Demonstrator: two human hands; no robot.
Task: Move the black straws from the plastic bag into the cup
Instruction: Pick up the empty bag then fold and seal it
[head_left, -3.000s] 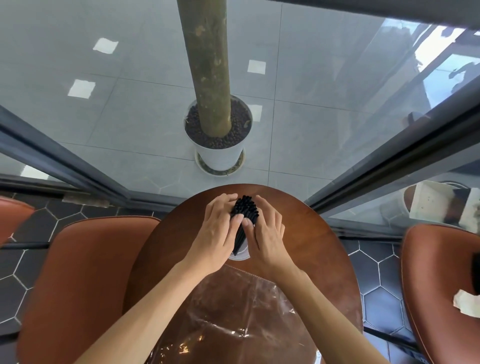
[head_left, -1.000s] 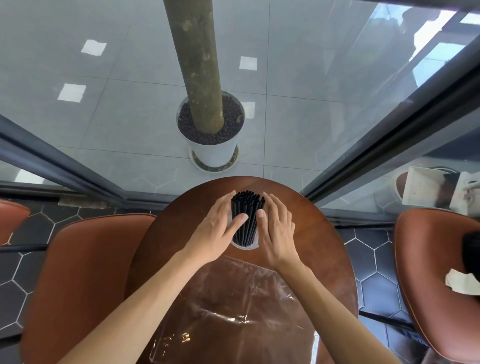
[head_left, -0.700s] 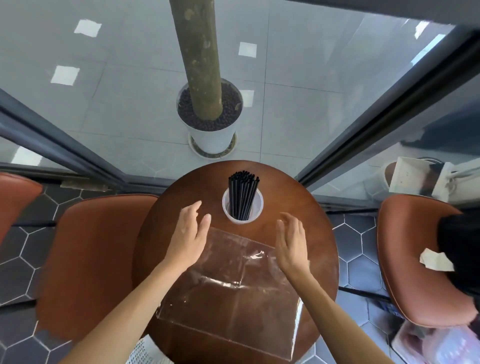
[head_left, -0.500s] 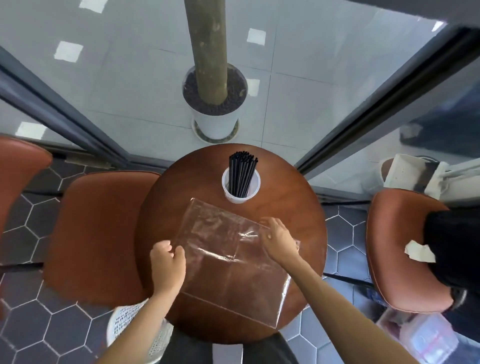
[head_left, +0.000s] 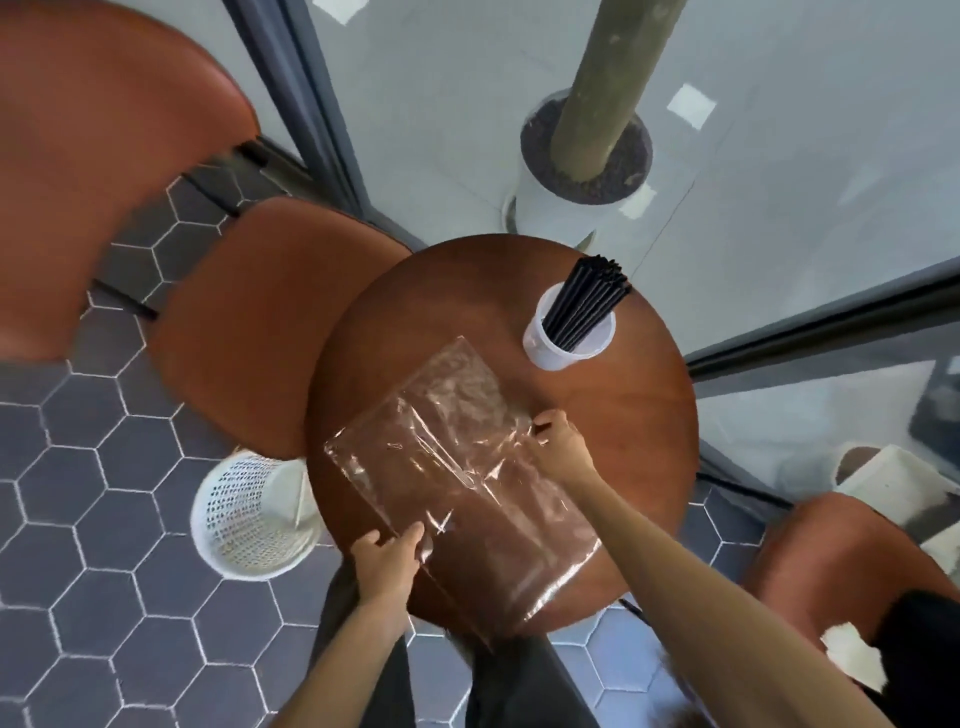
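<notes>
Far left, two brown chairs (head_left: 249, 322), then a white mesh bin (head_left: 249, 514) on the floor just left of the round wooden table (head_left: 634, 415); something pale inside the bin, can't tell what. My left hand (head_left: 387, 558) is at the near-left edge of the plastic bag (head_left: 457, 467), thumb and fingers pinching that edge. The bag lies flat on the table, clear, looks empty, no straws visible in it. Its long axis runs diagonally, from far-left toward near-right, and the near corner overhangs the table edge. My right hand (head_left: 558, 441) holds the bag's right edge, fingers curled onto the film; exact pinch is hard to see. So both hands are on the bag, one on each long side, bag between them. The cup (head_left: 569, 338) stands upright to the far right of the bag, apart from it, beyond my right hand; right hand is the nearer one to it. The black straws (head_left: 589, 306) are all standing in the cup as one bundle, leaning to the far right, tops well above the rim. Transfer looks done, I judge; what's left is probably clearing the bag, maybe toward the bin on the left, where the left hand is closer. Right of the table, another brown chair (head_left: 831, 561). Behind the glass, a potted trunk (head_left: 587, 156).
</notes>
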